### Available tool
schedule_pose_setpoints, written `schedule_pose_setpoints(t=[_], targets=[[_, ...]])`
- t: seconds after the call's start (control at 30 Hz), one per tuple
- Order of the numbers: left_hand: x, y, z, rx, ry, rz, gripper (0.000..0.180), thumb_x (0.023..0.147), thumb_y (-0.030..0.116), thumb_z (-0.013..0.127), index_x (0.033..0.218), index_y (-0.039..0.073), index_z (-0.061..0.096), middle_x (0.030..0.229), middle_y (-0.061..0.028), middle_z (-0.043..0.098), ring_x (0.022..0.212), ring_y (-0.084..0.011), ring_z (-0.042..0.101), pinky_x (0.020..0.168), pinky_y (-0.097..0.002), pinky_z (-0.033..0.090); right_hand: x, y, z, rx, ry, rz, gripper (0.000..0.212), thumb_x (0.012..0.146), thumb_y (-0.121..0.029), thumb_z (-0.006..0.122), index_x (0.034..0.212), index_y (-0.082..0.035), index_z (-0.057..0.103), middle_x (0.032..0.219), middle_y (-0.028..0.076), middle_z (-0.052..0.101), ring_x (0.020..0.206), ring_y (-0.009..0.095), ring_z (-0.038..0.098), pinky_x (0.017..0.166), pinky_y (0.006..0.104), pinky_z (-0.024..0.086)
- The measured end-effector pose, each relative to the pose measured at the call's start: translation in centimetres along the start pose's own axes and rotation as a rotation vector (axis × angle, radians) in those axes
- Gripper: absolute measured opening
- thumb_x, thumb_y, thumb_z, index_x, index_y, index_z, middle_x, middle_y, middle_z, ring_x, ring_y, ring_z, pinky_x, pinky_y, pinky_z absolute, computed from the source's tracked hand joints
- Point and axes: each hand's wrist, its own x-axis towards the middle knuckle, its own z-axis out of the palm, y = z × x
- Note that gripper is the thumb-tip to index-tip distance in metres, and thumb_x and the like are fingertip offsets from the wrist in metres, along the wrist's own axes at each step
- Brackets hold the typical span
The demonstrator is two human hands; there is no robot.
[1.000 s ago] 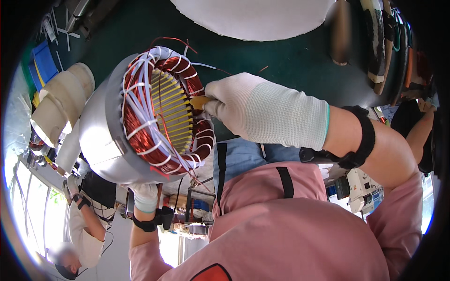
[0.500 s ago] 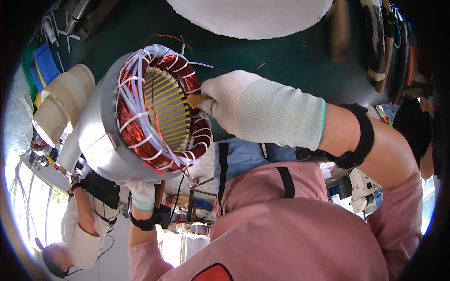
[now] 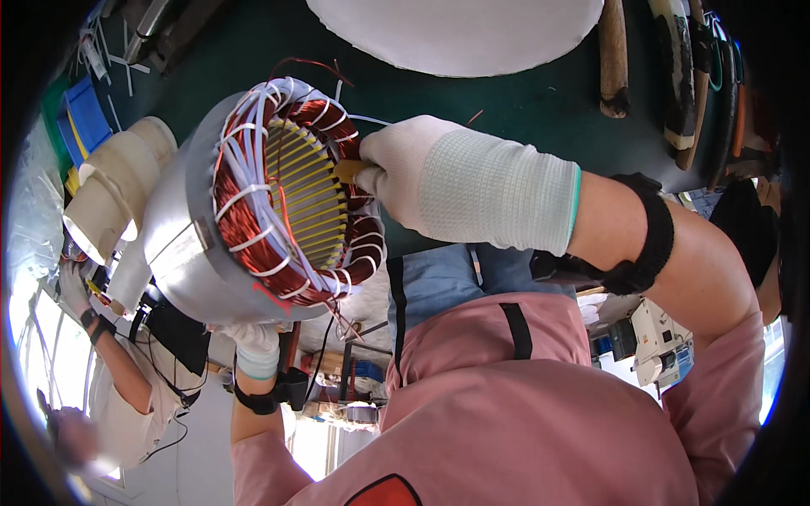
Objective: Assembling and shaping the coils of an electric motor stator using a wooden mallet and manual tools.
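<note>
Working a small, flat, amber-yellow tool [image 3: 345, 172] at the bore's near edge seems to be the step in hand, perhaps pressing or tidying the slots. The white-gloved right hand [image 3: 409, 173] is closed, thumb and fingers pinching that tool. The white-gloved left hand [image 3: 256, 337] sits beneath the silver-grey metal cylinder [image 3: 173, 253], apparently steadying it; its fingers are mostly hidden, so I cannot tell how far they are open. The cylinder lies above the left hand and to the left of the right one. Inside it sits a ring of copper-red wire winding [image 3: 238, 224] laced with white ties, its bore lined by yellow strips [image 3: 308, 190]. The next move probably calls for a firm hold below and a tip clear of the wire. Beyond the left hand, a blue plastic bin [image 3: 87, 114] stands near cream hollow tubes [image 3: 101, 207]; its contents are unclear.
</note>
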Motion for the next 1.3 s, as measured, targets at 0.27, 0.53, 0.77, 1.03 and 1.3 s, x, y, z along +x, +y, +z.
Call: schedule_pose_setpoints(t=[0.27,0.53,0.77,1.03,1.3], targets=[[0.3,-0.1,0.9,-0.009,0.057,0.017,0.076,0.104,0.058,0.042,0.163,0.013,0.026,0.161,-0.0086,0.04,0.149,-0.03,0.038,0.125,-0.0529,0.027,-0.8,1.1,-0.8,0.118,-0.031,-0.095,0.029,0.106,-0.026,0.056,0.107,0.0,0.068,0.082,0.023,0.069,0.08,0.041,0.07,0.072,0.0469,0.056],[1.1,0.5,1.5,-0.023,0.103,0.04,0.078,0.104,0.06,0.04,0.164,0.012,0.026,0.162,-0.0087,0.039,0.15,-0.0306,0.037,0.125,-0.0535,0.026,1.3,3.7,1.2,-0.139,0.035,-0.344,0.029,0.106,-0.025,0.057,0.103,0.001,0.068,0.081,0.023,0.068,0.078,0.042,0.069,0.071,0.0468,0.055],[4.2,2.8,1.3,-0.037,0.244,0.029,0.079,0.104,0.061,0.039,0.164,0.012,0.026,0.163,-0.0087,0.038,0.151,-0.0311,0.036,0.126,-0.0541,0.025,0.7,1.5,-1.0,-0.071,-0.048,-0.09,0.025,0.104,-0.022,0.058,0.104,0.0,0.068,0.08,0.024,0.066,0.079,0.042,0.067,0.071,0.0463,0.054],[8.7,9.9,6.8,0.587,0.161,0.511,0.087,0.091,0.008,0.073,0.162,0.001,0.024,0.157,-0.0222,0.042,0.144,-0.035,0.045,0.121,-0.0469,0.037,-5.9,1.1,-5.8,0.254,0.536,-0.085,0.023,0.103,-0.017,0.055,0.113,0.001,0.065,0.069,0.007,0.056,0.063,0.017,0.06,0.06,0.0331,0.048],[12.7,12.7,8.6,-0.095,0.146,0.25,0.063,0.109,0.036,0.05,0.159,0.001,0.032,0.155,-0.0104,0.046,0.139,-0.0221,0.048,0.117,-0.0408,0.041,-7.5,-1.0,-7.1,-0.613,1.031,-0.309,0.049,0.09,-0.013,0.068,0.139,-0.006,0.063,0.144,0.021,0.056,0.131,0.042,0.055,0.113,0.0478,0.042]])
